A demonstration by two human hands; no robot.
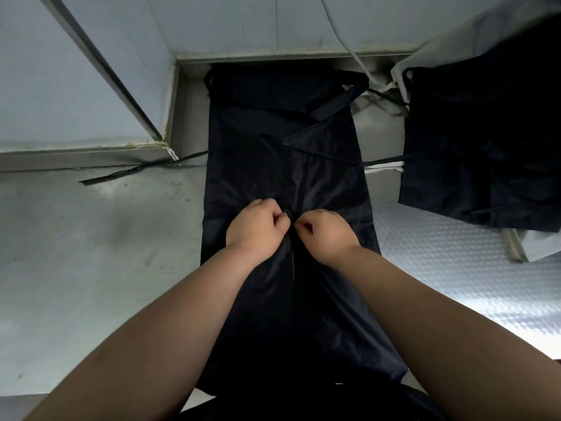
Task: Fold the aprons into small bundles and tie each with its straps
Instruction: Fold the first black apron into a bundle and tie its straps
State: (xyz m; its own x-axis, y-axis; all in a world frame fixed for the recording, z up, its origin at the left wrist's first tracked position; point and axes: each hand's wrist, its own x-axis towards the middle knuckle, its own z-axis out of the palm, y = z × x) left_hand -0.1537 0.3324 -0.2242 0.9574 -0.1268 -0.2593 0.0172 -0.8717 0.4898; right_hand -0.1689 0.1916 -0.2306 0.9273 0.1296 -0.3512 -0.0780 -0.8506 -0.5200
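Steel surface (91, 268) fills most of the view, with a pale wall (91, 86) boxing it in at the back and left. A dark apron (288, 165) lies flat down the middle of the surface, running lengthwise from the near edge to the back wall. Its two long sides are folded in and meet along a centre line, and the top end is folded over with a wide band across it. A second apron (485, 141) sits far right, well apart from the first, draped on a heap of white cloth (455, 41). A textured mat (455, 275) covers the surface on the right, partly under that heap. Left hand (256, 226) and right hand (326, 235) sit almost touching at the centre line of the apron. Both grips are clenched, fingers curled and pinching the apron fabric where the folded edges meet. A black strap (142, 171) trails left from the apron across the surface. A white strap (384, 169) lies between the two aprons.
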